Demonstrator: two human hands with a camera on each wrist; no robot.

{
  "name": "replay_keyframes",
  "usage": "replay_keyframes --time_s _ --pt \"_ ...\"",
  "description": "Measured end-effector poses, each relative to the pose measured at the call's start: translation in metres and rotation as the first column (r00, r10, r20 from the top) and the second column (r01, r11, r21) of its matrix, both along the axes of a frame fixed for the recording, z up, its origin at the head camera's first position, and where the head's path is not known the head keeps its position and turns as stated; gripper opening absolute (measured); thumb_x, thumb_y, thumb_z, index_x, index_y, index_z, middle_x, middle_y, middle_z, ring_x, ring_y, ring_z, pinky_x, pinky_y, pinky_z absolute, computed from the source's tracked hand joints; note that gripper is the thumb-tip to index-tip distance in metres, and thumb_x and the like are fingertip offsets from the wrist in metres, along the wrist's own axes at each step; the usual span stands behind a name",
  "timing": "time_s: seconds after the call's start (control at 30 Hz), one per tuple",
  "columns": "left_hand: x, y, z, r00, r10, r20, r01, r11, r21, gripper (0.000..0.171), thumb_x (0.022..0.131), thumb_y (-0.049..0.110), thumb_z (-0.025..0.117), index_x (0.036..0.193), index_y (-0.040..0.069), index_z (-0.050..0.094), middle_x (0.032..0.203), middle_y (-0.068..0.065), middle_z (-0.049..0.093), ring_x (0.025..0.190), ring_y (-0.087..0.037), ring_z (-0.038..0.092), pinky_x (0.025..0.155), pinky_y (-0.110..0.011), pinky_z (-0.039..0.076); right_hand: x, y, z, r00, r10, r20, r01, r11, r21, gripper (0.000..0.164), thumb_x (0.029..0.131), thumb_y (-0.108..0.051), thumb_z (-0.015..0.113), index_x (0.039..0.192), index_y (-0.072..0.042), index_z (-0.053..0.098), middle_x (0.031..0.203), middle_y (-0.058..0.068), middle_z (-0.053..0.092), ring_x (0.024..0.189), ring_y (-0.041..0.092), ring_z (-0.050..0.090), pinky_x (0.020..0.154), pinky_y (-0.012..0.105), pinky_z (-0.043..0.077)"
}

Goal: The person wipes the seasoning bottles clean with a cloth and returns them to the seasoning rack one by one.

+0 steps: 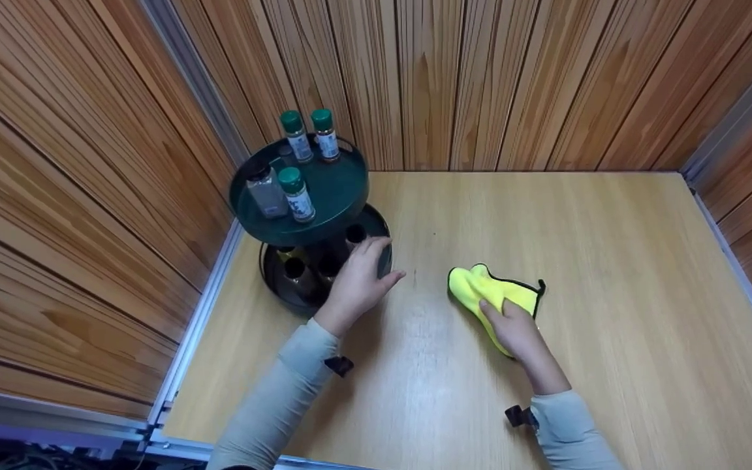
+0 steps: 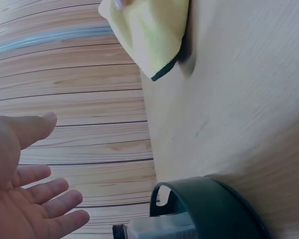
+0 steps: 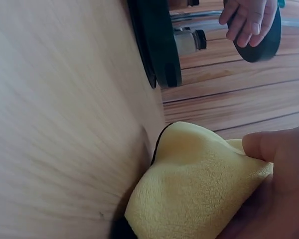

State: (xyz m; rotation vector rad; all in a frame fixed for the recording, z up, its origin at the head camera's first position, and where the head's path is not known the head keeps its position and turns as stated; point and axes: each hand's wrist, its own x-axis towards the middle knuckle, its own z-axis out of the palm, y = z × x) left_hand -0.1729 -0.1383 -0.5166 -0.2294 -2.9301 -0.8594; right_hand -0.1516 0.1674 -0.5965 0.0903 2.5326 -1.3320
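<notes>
My right hand point(image 1: 515, 329) grips a yellow cloth point(image 1: 466, 287) with black edging and a small loop, held close over the table. In the right wrist view the thumb presses on the bunched cloth point(image 3: 189, 174). My left hand point(image 1: 361, 282) holds nothing, its fingers relaxed and thumb apart, beside the lower tier point(image 1: 278, 287) of a dark green two-tier round rack. Several dark-looking bottles point(image 1: 297, 271) stand in that tier, partly hidden by the upper tray and the hand. On the upper tier point(image 1: 337, 199) are green-capped spice jars point(image 1: 296, 196) and a dark-capped jar point(image 1: 266, 191).
The light wooden table point(image 1: 624, 313) runs out to the right of the rack. Wood-panelled walls point(image 1: 480, 85) close off the back and both sides, with a metal frame rail point(image 1: 200, 333) along the left edge.
</notes>
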Motion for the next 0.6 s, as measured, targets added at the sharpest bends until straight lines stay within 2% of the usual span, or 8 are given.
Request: replay_keyframes --time_s 0.1,0.13,0.2,0.27,0.33,0.37,0.4,0.6 --pt "0.003 -0.001 -0.004 1.0 -0.002 0.0 0.002 1.0 -0.005 0.065 0.092 0.04 0.076 0.147 0.014 0.052 0.15 -0.009 0.053 0.145 -0.029 0.043 0.117 -0.047 0.038 0.001 -0.003 -0.004 0.997 0.059 -0.043 -0.056 0.996 0.071 0.05 0.104 -0.054 0.048 0.105 -0.005 0.058 0.08 0.003 0.044 0.071 0.021 0.048 0.062 0.033 0.041" --pt "0.004 -0.001 -0.005 1.0 -0.005 0.003 0.005 1.0 -0.006 0.065 0.093 0.04 0.076 0.147 0.015 0.052 0.15 -0.009 0.053 0.146 -0.029 0.042 0.117 -0.047 0.038 0.001 -0.004 -0.005 0.995 0.086 -0.057 -0.081 0.992 0.094 0.055 0.105 -0.053 0.047 0.114 0.0 0.059 0.085 0.009 0.052 0.077 0.023 0.051 0.066 0.036 0.044" --pt "0.006 0.0 -0.005 0.999 0.004 0.037 -0.004 1.0 0.004 0.065 0.093 0.042 0.076 0.148 0.017 0.051 0.152 -0.008 0.052 0.148 -0.029 0.04 0.118 -0.048 0.037 0.0 -0.004 -0.01 0.987 0.143 -0.078 -0.134 0.985 0.112 0.065 0.106 -0.05 0.047 0.133 0.008 0.054 0.111 0.025 0.061 0.101 0.036 0.061 0.086 0.046 0.051" --pt "0.007 0.0 -0.005 0.997 0.011 0.071 -0.012 1.0 0.011 0.066 0.093 0.043 0.075 0.149 0.019 0.049 0.153 -0.006 0.05 0.148 -0.029 0.039 0.118 -0.049 0.037 0.001 -0.005 -0.014 0.974 0.203 -0.098 -0.19 0.974 0.126 0.073 0.106 -0.046 0.048 0.149 0.012 0.039 0.145 0.034 0.048 0.134 0.045 0.048 0.11 0.056 0.04" --pt "0.009 0.0 -0.004 0.995 0.015 0.102 -0.017 1.0 0.015 0.067 0.093 0.044 0.074 0.15 0.021 0.048 0.154 -0.005 0.049 0.148 -0.028 0.039 0.118 -0.049 0.036 0.002 -0.007 -0.018 0.96 0.255 -0.113 -0.238 0.961 0.141 0.075 0.107 -0.042 0.049 0.155 0.011 0.028 0.163 0.031 0.023 0.152 0.047 0.019 0.122 0.061 0.017" --pt "0.01 0.0 -0.004 0.993 0.017 0.118 -0.02 1.0 0.018 0.067 0.093 0.045 0.074 0.15 0.022 0.047 0.155 -0.005 0.048 0.148 -0.027 0.039 0.118 -0.049 0.036 0.003 -0.008 -0.02 0.955 0.27 -0.119 -0.253 0.956 0.146 0.074 0.106 -0.041 0.05 0.156 0.009 0.028 0.164 0.029 0.021 0.154 0.048 0.011 0.123 0.06 0.011" --pt "0.01 0.0 -0.004 0.993 0.014 0.12 -0.016 1.0 0.019 0.067 0.093 0.045 0.074 0.15 0.022 0.047 0.155 -0.005 0.048 0.147 -0.027 0.04 0.118 -0.048 0.037 0.004 -0.009 -0.021 0.95 0.283 -0.131 -0.261 0.952 0.159 0.073 0.106 -0.04 0.052 0.156 0.009 0.028 0.165 0.028 0.021 0.154 0.048 0.01 0.123 0.061 0.01" --pt "0.014 0.002 -0.005 0.994 -0.018 0.112 0.014 0.999 0.036 0.066 0.093 0.044 0.074 0.15 0.021 0.048 0.153 -0.005 0.05 0.142 -0.023 0.047 0.115 -0.045 0.042 0.011 -0.01 -0.026 0.925 0.329 -0.187 -0.276 0.924 0.263 0.075 0.104 -0.036 0.058 0.155 0.011 0.027 0.166 0.025 0.02 0.154 0.049 0.01 0.122 0.064 0.012"
